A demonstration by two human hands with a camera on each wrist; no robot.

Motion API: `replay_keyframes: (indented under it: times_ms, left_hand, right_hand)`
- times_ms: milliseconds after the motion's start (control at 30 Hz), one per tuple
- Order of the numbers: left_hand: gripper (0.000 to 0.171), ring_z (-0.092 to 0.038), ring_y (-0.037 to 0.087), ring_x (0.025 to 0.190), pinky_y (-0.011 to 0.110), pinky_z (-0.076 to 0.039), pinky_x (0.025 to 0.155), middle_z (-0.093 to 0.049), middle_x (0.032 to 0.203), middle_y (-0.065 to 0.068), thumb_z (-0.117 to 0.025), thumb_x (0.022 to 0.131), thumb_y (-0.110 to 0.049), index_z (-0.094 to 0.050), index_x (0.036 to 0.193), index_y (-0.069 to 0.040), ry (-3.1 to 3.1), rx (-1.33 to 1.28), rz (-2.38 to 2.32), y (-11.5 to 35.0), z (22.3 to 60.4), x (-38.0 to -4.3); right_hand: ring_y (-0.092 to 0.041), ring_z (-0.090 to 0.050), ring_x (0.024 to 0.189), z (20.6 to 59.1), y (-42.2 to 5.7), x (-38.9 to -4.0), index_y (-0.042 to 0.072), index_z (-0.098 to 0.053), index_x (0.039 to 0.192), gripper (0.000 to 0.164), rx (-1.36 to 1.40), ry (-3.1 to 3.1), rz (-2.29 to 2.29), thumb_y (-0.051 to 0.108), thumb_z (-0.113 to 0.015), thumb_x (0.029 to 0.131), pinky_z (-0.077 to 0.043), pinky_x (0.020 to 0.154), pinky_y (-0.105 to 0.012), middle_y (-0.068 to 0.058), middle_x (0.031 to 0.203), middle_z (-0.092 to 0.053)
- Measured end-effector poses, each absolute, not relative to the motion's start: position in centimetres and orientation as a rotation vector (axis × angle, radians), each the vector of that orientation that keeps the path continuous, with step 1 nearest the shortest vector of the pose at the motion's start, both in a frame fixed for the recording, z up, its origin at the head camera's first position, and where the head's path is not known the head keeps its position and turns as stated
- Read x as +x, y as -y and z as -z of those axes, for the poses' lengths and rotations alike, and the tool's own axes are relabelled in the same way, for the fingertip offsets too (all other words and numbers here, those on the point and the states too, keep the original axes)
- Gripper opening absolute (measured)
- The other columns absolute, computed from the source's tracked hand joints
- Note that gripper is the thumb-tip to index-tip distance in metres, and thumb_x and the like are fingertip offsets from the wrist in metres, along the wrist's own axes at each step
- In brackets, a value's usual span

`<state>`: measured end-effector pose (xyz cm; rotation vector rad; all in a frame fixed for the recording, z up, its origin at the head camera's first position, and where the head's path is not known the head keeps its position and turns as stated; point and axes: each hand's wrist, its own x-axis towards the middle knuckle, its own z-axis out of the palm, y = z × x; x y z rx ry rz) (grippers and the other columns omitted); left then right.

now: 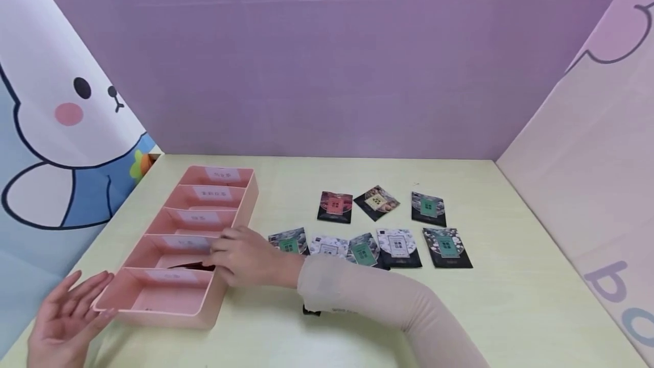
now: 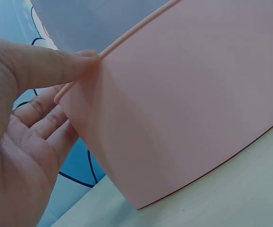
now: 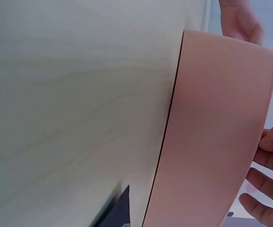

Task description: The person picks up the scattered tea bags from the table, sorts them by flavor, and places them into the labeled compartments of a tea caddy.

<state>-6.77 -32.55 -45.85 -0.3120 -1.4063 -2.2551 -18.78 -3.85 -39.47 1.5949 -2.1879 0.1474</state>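
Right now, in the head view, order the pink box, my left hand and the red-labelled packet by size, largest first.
1. Pink box
2. Left hand, partly cut off
3. Red-labelled packet

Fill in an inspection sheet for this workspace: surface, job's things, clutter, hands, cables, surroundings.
Surface: pale table, faint wood grain.
Job's things: pink box with five labelled compartments; eight packets lying to its right; dark packet at the second compartment from the near end.
Clutter: small dark item mostly hidden by the right sleeve; cannot tell what.
Hands: left hand holds the box's near left corner; right hand holds the dark packet.
Cables: nothing seen.
Surroundings: purple backdrop, cartoon-printed side panel at left.
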Motion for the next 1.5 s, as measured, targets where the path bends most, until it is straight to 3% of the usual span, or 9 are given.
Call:
replay_keyframes:
  times_ms: [433,667,767,1133,1500]
  left_hand:
    - [0.078,-0.06,0.013,0.121,0.023,-0.053,0.089,-0.06,0.136,0.008,-0.041,0.085,0.036,-0.03,0.152,-0.001,1.464,-0.243,2.245,32.5,45.7,-6.6]
    - [0.079,-0.059,0.02,0.124,0.029,-0.054,0.089,-0.059,0.136,0.018,-0.038,0.081,0.041,-0.021,0.152,0.009,1.378,-0.445,2.273,32.4,45.7,-6.7]
    - [0.078,-0.059,0.02,0.124,0.029,-0.054,0.088,-0.059,0.136,0.017,-0.039,0.082,0.04,-0.023,0.152,0.008,1.389,-0.425,2.268,32.4,45.7,-6.8]
    - [0.079,-0.058,0.02,0.125,0.029,-0.054,0.089,-0.058,0.137,0.017,-0.038,0.082,0.04,-0.02,0.152,0.009,1.391,-0.483,2.273,32.6,45.7,-6.8]
    - [0.08,-0.059,0.02,0.124,0.029,-0.053,0.089,-0.059,0.135,0.017,-0.04,0.081,0.04,-0.021,0.152,0.009,1.396,-0.458,2.26,32.5,45.5,-6.8]
  right_hand:
    - [-0.009,-0.057,0.106,39.2,3.4,-18.9,0.025,-0.076,0.114,0.024,1.652,2.205,-0.105,0.021,-0.062,0.096,-0.042,0.094,-0.018,0.009,0.113,-0.069]
    - [-0.011,-0.057,0.11,38.6,2.6,-19.0,0.023,-0.074,0.117,0.023,1.69,2.204,-0.154,0.021,-0.06,0.098,-0.041,0.098,-0.019,0.007,0.117,-0.069]
    - [-0.013,-0.057,0.112,38.3,2.0,-19.1,0.022,-0.072,0.119,0.024,1.697,2.223,-0.172,0.019,-0.059,0.099,-0.041,0.1,-0.021,0.005,0.119,-0.068]
    - [-0.013,-0.057,0.11,38.4,-1.3,-20.9,0.024,-0.064,0.132,0.035,1.611,2.35,-0.034,0.016,-0.053,0.1,-0.048,0.087,-0.024,0.007,0.119,-0.067]
    - [-0.017,-0.055,0.113,39.5,-5.5,-23.2,0.02,-0.053,0.143,0.04,1.531,2.534,0.111,0.025,-0.054,0.103,-0.049,0.089,-0.03,0.001,0.128,-0.062]
